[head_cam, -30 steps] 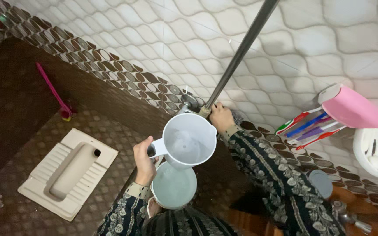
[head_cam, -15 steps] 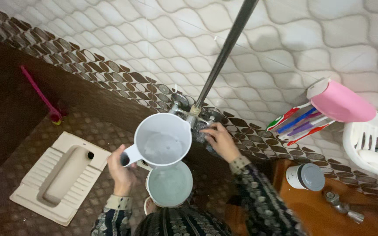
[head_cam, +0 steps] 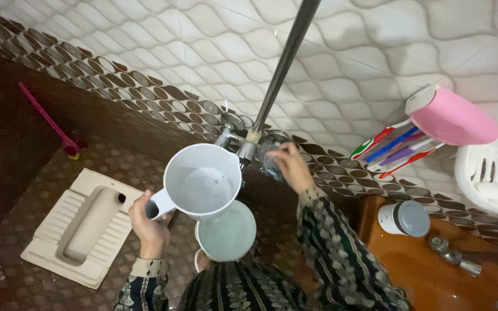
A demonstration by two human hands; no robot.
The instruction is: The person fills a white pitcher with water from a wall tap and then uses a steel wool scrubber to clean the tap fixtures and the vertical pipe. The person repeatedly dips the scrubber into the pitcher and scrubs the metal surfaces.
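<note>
A brown patterned floor (head_cam: 24, 288) meets the tiled wall (head_cam: 145, 46). The left hand (head_cam: 148, 224) grips the white jug (head_cam: 200, 183) above a bucket (head_cam: 226, 233); the right hand (head_cam: 289, 166), at the jug's 2 o'clock, has risen and clasps the tap (head_cam: 269, 151).

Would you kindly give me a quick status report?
Left hand grips white jug by its handle. Right hand on wall tap knob. Bucket below; nothing blocking.

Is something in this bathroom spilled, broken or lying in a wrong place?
Nothing stands out. The left hand holds the white jug upright by its handle, under the wall tap, above a bucket. The right hand is at the tap knob. No spill shows on the floor.
</note>
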